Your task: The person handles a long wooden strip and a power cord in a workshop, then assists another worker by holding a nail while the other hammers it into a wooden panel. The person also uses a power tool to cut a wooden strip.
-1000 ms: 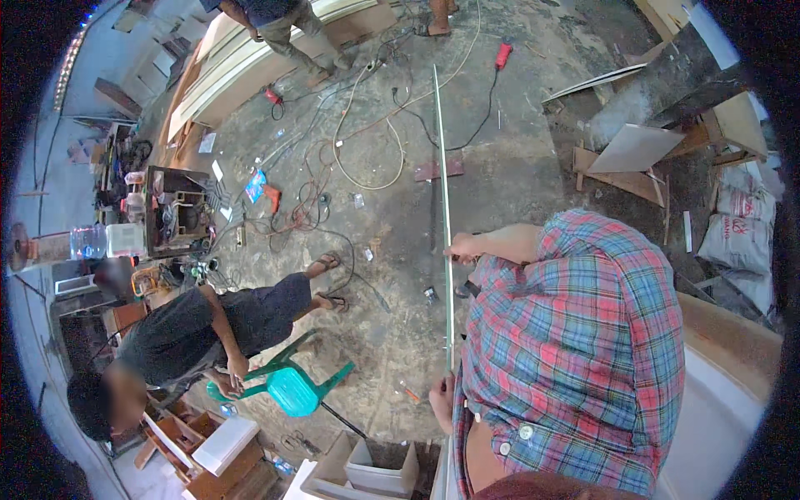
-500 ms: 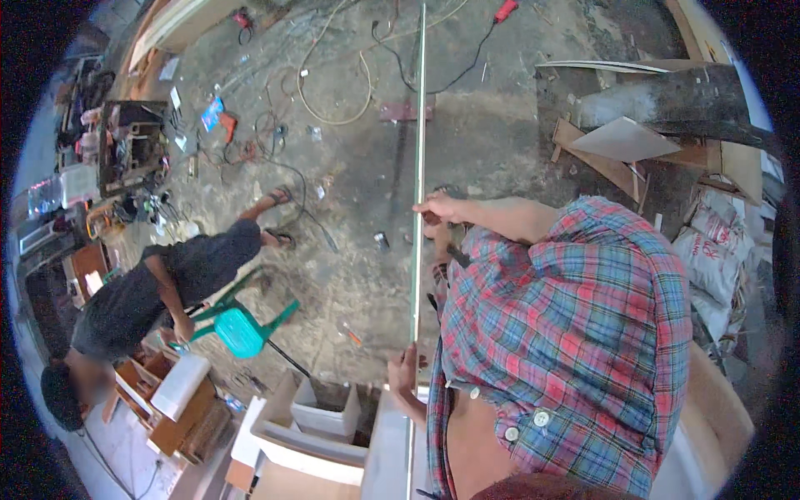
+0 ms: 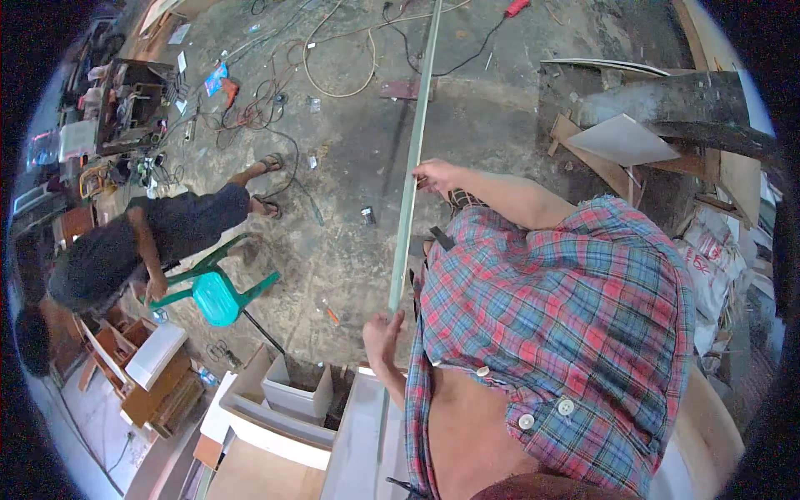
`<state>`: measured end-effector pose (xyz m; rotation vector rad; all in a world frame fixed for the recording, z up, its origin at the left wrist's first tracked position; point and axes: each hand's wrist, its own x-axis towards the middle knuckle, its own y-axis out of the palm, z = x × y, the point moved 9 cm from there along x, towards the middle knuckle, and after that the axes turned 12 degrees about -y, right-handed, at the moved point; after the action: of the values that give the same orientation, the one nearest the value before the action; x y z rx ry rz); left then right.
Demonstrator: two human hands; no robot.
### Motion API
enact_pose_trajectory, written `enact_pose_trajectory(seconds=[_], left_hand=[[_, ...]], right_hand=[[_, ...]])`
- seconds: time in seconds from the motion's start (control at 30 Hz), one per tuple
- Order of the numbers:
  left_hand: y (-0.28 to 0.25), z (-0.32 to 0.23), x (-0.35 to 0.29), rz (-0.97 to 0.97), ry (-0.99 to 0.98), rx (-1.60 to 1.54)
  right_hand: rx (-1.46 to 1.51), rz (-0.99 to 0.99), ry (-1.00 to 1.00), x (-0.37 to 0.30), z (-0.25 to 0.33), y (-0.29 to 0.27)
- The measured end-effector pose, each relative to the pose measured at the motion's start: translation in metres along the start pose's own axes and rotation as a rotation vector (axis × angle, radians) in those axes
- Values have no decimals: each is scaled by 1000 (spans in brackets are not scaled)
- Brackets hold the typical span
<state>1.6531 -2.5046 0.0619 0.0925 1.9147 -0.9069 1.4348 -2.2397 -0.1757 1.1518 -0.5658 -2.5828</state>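
The bare right hand (image 3: pixel 437 175) was pinched around a long, narrow, pale green strip (image 3: pixel 404 242), while the bare left hand (image 3: pixel 383 337) lay over the same strip farther along, its thumb upright beside it; how firmly those fingers closed could not be told. The hands were well apart. The strip ran from beyond the right hand, past the view's upper edge, under the left hand and on over a smooth white panel (image 3: pixel 350 433) beside the left forearm. Half a second earlier it had looked thinner and straighter; now it slanted and showed a broader face. A second earlier its far end had been visible, and the left hand had sat close against the red-and-blue plaid shirt (image 3: pixel 550 308); now that hand was farther out. In front of the left hand, a co-worker's hand (image 3: pixel 157 287) still touched a green plastic chair (image 3: pixel 217 298).
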Motion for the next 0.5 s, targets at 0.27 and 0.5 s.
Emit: enact_pose_trajectory(seconds=[0.27, 0.5], left_hand=[[2, -23, 47, -372, -123, 226], [7, -23, 110, -500, 68, 297]], right_hand=[[-542, -41, -86, 12, -10, -43], [-875, -19, -98, -58, -51, -64]])
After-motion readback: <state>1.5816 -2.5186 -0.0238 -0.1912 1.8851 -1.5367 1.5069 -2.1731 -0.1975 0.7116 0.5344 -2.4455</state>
